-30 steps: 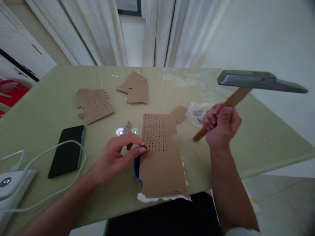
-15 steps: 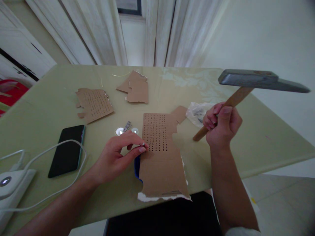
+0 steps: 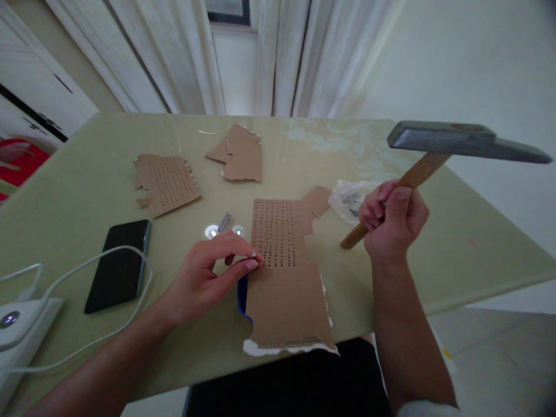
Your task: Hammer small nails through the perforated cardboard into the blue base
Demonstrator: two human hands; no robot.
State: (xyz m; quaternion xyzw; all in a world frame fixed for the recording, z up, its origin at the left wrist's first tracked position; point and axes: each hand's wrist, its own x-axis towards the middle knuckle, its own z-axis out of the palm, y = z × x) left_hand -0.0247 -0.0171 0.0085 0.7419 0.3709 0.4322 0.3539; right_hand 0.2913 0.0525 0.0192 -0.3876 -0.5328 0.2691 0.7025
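Note:
Thumb and forefinger of my left hand (image 3: 212,269) pinch a small nail (image 3: 254,255) at the left edge of a cardboard piece (image 3: 289,301). Rows of punched holes cover the far part of this cardboard, and its near edge is torn. Under its left side shows a strip of something blue (image 3: 242,298). My right hand (image 3: 393,220) is wrapped round the wooden handle of a hammer (image 3: 438,139), raised above the table on the right with its metal head up. Several loose nails (image 3: 225,222) lie just beyond my left hand.
A second perforated cardboard piece (image 3: 169,184) and cardboard scraps (image 3: 243,159) lie farther back. Left are a phone (image 3: 117,260), a white cable (image 3: 150,269) and a power strip (image 3: 37,341). A clear plastic bag (image 3: 347,200) sits near my right hand, beside another scrap (image 3: 319,201).
Almost nothing differs. The hammer in my right hand has shifted very slightly to the right; my left hand keeps its pinch at the same spot.

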